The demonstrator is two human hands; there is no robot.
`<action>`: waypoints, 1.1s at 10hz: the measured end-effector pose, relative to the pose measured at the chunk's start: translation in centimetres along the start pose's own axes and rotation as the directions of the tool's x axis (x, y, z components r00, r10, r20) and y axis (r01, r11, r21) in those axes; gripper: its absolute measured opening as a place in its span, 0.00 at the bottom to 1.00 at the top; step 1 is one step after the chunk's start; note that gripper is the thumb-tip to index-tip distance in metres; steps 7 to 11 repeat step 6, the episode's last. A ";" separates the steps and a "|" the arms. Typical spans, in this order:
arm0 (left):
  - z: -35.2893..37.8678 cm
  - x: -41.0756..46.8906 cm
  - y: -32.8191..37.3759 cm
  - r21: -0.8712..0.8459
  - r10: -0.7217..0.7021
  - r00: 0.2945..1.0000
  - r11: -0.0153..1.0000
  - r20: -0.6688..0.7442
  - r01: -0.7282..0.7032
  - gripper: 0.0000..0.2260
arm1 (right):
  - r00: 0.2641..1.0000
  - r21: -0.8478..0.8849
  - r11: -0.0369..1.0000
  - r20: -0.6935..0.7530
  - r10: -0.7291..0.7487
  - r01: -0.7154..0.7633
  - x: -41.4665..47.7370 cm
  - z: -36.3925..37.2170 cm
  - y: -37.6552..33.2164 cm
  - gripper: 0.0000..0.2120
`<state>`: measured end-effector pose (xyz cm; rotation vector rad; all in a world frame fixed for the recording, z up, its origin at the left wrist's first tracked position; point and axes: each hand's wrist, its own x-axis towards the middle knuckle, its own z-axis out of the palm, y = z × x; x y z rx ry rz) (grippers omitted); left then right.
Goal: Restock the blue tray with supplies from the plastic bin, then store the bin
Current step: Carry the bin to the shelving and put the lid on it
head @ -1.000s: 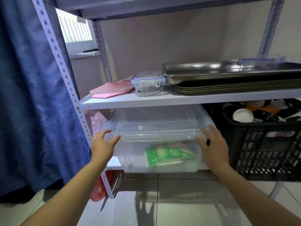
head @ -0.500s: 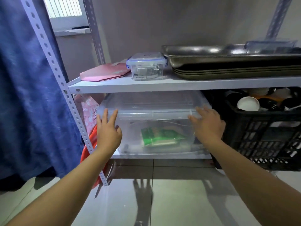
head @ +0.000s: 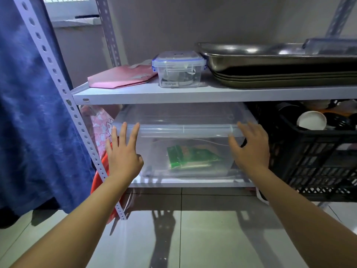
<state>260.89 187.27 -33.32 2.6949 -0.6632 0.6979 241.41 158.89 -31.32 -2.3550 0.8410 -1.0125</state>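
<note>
The clear plastic bin (head: 185, 130) with its lid on sits on the bottom shelf (head: 193, 184) of a grey metal rack. Green packets (head: 188, 156) lie inside it. My left hand (head: 123, 155) rests flat against the bin's front left corner, fingers spread. My right hand (head: 251, 147) presses flat on the front right corner, fingers apart. Neither hand grips anything. No blue tray is in view.
On the upper shelf (head: 173, 94) lie a pink pouch (head: 121, 77), a small clip-lid box (head: 178, 69) and stacked steel trays (head: 280, 64). A black crate (head: 318, 159) of cups stands right of the bin. A red basin (head: 100, 176) and a blue cloth (head: 34, 113) are at left.
The bin has slid back from overhanging the shelf edge to sitting fully on the shelf. Both hands went from holding its corners to lying flat against its front.
</note>
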 end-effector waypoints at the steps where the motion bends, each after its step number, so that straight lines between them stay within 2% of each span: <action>1: 0.3 -0.8 0.1 -0.053 -0.019 1.000 0.998 -0.021 0.017 0.46 | 0.995 0.023 0.996 0.036 -0.089 0.088 -0.6 0.4 2.2 0.29; 2: -1.1 -0.4 0.2 -0.073 -0.034 0.987 0.996 0.156 0.046 0.48 | 0.975 -0.098 0.988 0.198 -0.098 0.119 0.0 -1.0 2.7 0.35; 3: -4.3 1.0 0.3 -0.005 -0.039 0.915 0.999 0.401 0.045 0.47 | 0.889 -0.305 0.939 0.458 -0.004 0.161 1.1 -3.3 1.7 0.43; 4: -10.4 1.8 1.1 0.040 -0.032 0.798 0.999 0.601 0.010 0.44 | 0.787 -0.348 0.934 0.598 0.155 0.080 0.1 -8.2 -1.2 0.42; 5: -15.4 1.0 2.1 0.052 0.011 0.735 0.997 0.678 -0.063 0.39 | 0.752 -0.308 0.949 0.611 0.247 -0.061 -2.6 -12.9 -4.7 0.37; 6: -23.9 -1.2 5.3 -0.019 0.080 0.664 0.995 0.744 -0.098 0.33 | 0.636 -0.271 0.944 0.698 0.327 -0.188 -6.6 -21.5 -9.5 0.36; 11: -23.9 -1.2 5.3 -0.019 0.080 0.664 0.995 0.744 -0.098 0.33 | 0.636 -0.271 0.944 0.698 0.327 -0.188 -6.6 -21.5 -9.5 0.36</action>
